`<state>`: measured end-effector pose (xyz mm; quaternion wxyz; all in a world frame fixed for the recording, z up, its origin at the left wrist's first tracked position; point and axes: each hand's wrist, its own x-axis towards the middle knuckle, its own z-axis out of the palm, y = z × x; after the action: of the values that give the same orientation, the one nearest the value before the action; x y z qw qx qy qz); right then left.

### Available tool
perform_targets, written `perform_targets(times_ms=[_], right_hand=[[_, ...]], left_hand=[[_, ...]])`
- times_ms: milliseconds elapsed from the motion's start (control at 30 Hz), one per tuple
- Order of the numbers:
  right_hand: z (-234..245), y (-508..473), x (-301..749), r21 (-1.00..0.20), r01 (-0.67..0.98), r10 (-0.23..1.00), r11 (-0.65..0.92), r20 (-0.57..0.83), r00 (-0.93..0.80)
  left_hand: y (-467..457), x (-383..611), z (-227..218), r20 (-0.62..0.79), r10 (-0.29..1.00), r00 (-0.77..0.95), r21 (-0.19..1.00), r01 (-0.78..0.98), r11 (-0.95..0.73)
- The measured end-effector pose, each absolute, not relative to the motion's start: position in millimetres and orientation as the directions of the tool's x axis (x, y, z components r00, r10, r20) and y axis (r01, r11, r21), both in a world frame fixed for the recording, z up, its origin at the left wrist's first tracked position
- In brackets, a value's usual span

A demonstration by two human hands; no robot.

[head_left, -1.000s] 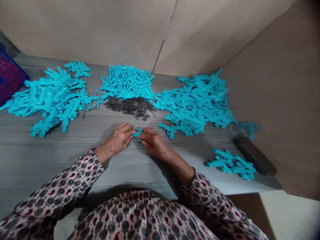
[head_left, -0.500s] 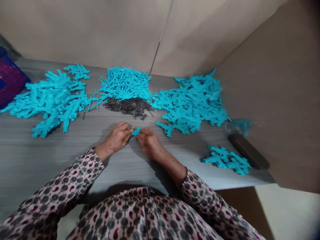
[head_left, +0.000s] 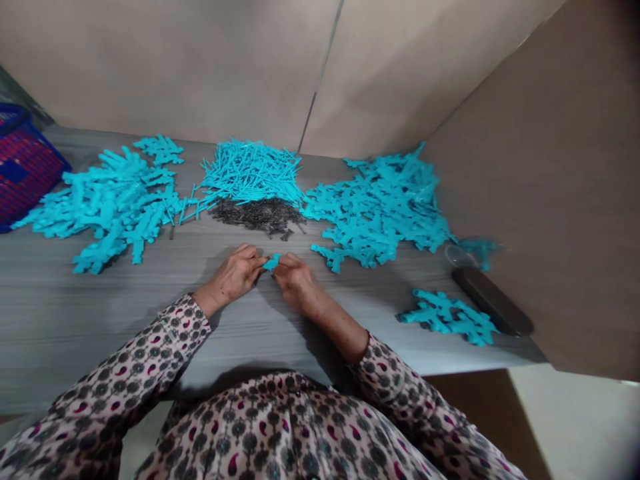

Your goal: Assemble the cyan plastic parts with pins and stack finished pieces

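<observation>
My left hand (head_left: 234,275) and my right hand (head_left: 297,281) meet at the middle of the grey table (head_left: 100,307). Both pinch one small turquoise plastic part (head_left: 272,262) between their fingertips, just above the tabletop. Directly behind them lies a heap of small dark metal pins (head_left: 259,215), and behind that a pile of thin turquoise sticks (head_left: 250,171).
A big pile of turquoise plastic pieces (head_left: 113,203) lies at the left, another (head_left: 380,207) at the right. A small group of the pieces (head_left: 447,318) sits near the right front edge beside a dark oblong case (head_left: 493,300). A red-and-blue basket (head_left: 23,163) stands far left. Beige partition walls enclose the table.
My hands stay together on the same turquoise part with only slight finger movement. The view has shifted a little; the basket shows more at the left.
</observation>
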<state>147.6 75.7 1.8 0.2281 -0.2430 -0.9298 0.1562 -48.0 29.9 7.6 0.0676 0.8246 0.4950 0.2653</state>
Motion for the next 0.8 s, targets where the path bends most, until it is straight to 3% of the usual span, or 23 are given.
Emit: perform_targets(times_ms=[233,800], right_hand=[[0.1,86.6,155.6,-0.555,0.236,0.517,0.798,0.426,-0.743],[-8.3,83.3,158.0,-0.583,0.188,0.527,0.79,0.49,-0.694]], left_hand=[[34.2,-51.4,0.6,0.411,0.835,0.366,0.356,0.778,-0.517],[34.6,-50.3,4.0,0.411,0.824,0.39,0.376,0.751,-0.543]])
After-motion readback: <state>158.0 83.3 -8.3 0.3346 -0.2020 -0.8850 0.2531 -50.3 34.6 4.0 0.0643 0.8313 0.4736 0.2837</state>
